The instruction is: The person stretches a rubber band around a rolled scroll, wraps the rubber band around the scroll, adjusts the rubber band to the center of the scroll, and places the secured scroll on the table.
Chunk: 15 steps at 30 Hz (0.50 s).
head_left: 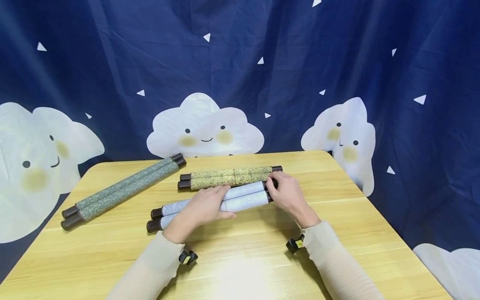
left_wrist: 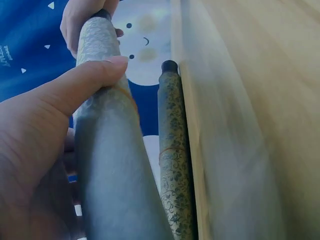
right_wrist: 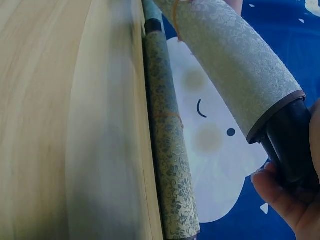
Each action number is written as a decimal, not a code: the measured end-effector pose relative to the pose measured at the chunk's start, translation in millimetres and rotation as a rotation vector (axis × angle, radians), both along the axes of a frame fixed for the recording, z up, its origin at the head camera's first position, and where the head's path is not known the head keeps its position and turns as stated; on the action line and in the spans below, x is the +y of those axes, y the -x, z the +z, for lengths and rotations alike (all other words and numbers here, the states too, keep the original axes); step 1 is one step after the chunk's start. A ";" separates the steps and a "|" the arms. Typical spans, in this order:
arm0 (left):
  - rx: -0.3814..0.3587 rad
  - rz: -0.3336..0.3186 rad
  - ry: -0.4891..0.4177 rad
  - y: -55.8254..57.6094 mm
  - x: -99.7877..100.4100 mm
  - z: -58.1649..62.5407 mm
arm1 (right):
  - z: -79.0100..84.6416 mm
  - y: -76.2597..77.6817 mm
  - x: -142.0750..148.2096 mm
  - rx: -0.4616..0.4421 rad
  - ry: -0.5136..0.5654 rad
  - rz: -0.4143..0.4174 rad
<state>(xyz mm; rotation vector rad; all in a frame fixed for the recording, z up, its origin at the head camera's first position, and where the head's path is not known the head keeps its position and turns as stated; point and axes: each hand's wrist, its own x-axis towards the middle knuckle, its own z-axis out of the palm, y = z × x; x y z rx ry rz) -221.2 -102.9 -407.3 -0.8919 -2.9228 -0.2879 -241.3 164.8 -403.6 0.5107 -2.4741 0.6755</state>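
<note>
A pale blue patterned scroll point(head_left: 247, 201), rolled in from both ends into two side-by-side rolls with dark end knobs, is held in both hands. My left hand point(head_left: 206, 206) grips it near the middle; in the left wrist view the thumb point(left_wrist: 95, 75) lies across the roll beside a thin brown cord point(left_wrist: 131, 102). At the right end, my right hand point(head_left: 288, 193) holds the scroll by a dark knob point(right_wrist: 290, 140), its fingers curled about it. Just behind lies a yellow patterned scroll point(head_left: 213, 182), tied with a thin cord.
A green patterned scroll point(head_left: 131, 188) lies slanted on the left of the wooden table point(head_left: 112, 258). Behind the table's far edge hangs a dark blue curtain point(head_left: 232, 54) printed with smiling clouds. Small black wrist cameras sit by both sleeves.
</note>
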 end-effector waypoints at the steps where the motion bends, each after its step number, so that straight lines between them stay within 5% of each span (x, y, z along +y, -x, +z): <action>1: 0.006 -0.003 0.001 0.1 -0.7 0.3 | 0.1 0.3 0.4 0.001 0.003 -0.001; 7: 0.033 -0.022 -0.014 1.1 -3.4 1.4 | 0.6 1.6 3.2 -0.002 0.007 -0.002; 15: -0.013 0.029 -0.004 0.6 -8.0 2.2 | 1.6 3.4 8.6 0.012 0.024 -0.038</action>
